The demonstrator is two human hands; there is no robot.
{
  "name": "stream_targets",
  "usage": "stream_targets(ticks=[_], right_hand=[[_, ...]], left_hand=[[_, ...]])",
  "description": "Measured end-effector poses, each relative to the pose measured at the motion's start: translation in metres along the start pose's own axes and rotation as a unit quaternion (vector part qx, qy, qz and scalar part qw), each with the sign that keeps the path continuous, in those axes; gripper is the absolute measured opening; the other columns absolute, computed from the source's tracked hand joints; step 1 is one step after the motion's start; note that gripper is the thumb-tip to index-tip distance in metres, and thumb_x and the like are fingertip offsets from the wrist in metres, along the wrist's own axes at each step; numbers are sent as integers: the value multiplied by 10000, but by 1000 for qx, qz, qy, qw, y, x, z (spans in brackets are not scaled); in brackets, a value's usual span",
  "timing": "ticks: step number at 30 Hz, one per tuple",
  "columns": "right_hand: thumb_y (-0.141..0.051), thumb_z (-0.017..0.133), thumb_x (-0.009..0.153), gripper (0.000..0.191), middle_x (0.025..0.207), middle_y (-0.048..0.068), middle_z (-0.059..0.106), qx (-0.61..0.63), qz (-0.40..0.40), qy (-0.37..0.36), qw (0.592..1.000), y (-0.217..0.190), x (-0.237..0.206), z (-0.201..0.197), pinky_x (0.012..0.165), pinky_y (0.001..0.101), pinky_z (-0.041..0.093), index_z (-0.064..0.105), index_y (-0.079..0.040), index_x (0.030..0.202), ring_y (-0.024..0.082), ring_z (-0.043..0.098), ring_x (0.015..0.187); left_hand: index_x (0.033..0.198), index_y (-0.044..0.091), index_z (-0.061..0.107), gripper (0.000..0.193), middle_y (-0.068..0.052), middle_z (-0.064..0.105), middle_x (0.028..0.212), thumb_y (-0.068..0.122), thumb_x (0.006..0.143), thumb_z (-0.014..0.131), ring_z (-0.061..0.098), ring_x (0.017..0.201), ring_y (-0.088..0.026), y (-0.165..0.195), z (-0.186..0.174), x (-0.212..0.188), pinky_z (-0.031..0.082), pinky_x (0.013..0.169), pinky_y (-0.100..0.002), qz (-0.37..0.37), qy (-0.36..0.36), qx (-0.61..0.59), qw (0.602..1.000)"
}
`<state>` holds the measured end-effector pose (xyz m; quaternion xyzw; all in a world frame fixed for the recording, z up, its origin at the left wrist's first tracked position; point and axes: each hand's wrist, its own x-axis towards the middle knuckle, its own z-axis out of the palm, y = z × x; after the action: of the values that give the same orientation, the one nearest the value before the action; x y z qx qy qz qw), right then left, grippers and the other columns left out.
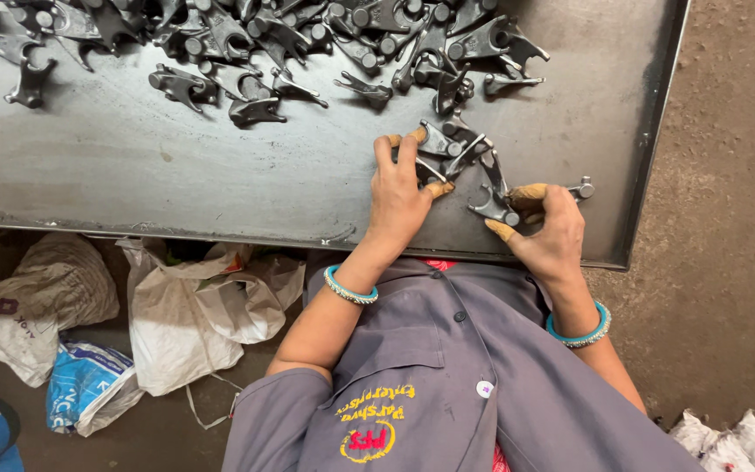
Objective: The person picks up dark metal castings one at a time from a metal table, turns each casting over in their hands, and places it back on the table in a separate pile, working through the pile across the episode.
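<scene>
The left hand lies spread on 1 dark forged metal part near the right end of the steel table. The right hand pinches another forked part just beside it, near the table's near edge. These parts look heavy, stiff and rough; the shank seems the best place to grip. A big pile of parts lies at the far side.

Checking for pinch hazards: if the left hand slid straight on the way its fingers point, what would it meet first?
The left hand points up the table. It would probably first meet the small cluster of forged metal parts at its fingertips; the big pile lies beyond.
</scene>
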<state>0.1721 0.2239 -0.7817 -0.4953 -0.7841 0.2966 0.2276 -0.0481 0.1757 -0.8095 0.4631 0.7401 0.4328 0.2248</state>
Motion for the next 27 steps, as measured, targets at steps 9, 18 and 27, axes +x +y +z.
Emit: stream_targets(ticks=[9,18,27], right_hand=[[8,887,820,547,1154,58,633,433,56,-57,898,25,-3,7,905,305,582,520,-65,1220,146,658,1065],[-141,780,928,411,1036,141,700,636,221,-216,707,34,9,6,634,325,576,541,-46,1249,218,702,833],[-224,713,979,460,989,198,726,662,217,-193,691,32,0,8,552,291,542,534,-96,1383,248,699,733]], left_hand=[[1268,110,653,531,-119,547,1353,137,782,865,678,879,-201,8,-18,-5,609,751,-305,3,-12,-102,995],[1350,58,638,436,-39,677,1330,40,924,728,670,1135,-92,6,5,-25,551,1015,-258,-88,-177,-569,798],[1108,6,734,201,-31,747,1012,16,916,793,661,870,-83,-13,25,-33,551,740,-249,-125,-132,-523,832]])
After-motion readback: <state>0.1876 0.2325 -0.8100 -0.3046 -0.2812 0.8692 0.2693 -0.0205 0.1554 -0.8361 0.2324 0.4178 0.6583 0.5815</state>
